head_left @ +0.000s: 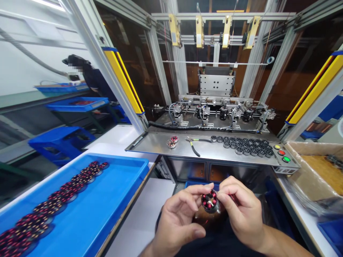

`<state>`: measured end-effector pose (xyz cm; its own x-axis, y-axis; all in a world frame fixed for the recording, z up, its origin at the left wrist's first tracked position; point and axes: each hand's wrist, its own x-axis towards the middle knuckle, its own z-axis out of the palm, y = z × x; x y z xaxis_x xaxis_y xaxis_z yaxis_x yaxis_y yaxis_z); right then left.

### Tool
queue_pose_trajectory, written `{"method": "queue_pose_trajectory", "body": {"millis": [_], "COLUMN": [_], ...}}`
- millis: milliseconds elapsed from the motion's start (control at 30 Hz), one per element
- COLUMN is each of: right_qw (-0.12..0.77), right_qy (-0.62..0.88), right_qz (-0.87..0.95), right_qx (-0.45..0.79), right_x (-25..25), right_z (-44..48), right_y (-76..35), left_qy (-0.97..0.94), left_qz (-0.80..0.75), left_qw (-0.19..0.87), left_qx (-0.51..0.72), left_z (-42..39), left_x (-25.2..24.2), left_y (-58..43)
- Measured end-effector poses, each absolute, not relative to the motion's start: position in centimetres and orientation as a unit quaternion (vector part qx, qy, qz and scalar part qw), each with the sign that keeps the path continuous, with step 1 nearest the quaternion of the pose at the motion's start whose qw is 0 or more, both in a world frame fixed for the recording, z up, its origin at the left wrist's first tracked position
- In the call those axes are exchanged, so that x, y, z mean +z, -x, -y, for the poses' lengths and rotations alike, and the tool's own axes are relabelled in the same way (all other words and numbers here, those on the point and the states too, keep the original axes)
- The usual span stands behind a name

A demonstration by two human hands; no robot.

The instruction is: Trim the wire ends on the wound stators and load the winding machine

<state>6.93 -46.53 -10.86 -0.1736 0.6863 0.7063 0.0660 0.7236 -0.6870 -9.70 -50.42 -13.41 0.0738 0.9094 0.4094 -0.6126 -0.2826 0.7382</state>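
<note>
A motor stator (210, 201) wound with red wire is held up in front of my body, its open face tilted toward me. My left hand (184, 212) curls around its left side, fingers touching the rim, while the thumb stands off below. At the stator's upper right edge, my right hand (239, 208) pinches with thumb and forefinger. A bit of thin red wire (232, 196) shows between the right fingers; its ends are hidden. Two wound stators (172, 142) sit on the steel worktop (150, 142), and cutting pliers (193, 146) with green-black handles lie beside them.
Many black unwound cores (243, 144) crowd the worktop's right, near a button box (285, 159). Behind stands a winding machine (217, 107). At left, a blue tray (107, 207) carries rows of wound stators. A lined carton (308, 178) is at right. Another person (91, 76) works far left.
</note>
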Motion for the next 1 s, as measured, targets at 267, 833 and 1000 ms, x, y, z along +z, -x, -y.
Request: {"method": "queue_pose_trajectory", "body": {"millis": [267,833,1000], "right_qw": [0.557,0.523,0.476], "right_qy": [0.181,0.318,0.306], "right_qz": [0.796,0.511,0.401], "right_qx": [0.156,0.604,0.721], "right_x": [-10.5,-13.7,-14.0], "right_z": [46.1,47.2,47.3], "right_y": [-8.2,-6.8,-6.3], "left_qy": [-0.415,-0.665,-0.701], "left_qz": [-0.199,-0.325,-0.362], "left_qw": [0.722,0.166,0.06], "left_qx": [0.517,0.652,0.612], "left_z": [50.0,50.2,50.2], "left_x": [-14.4,-14.7,-13.7], "left_y": [8.9,8.7,9.0]}}
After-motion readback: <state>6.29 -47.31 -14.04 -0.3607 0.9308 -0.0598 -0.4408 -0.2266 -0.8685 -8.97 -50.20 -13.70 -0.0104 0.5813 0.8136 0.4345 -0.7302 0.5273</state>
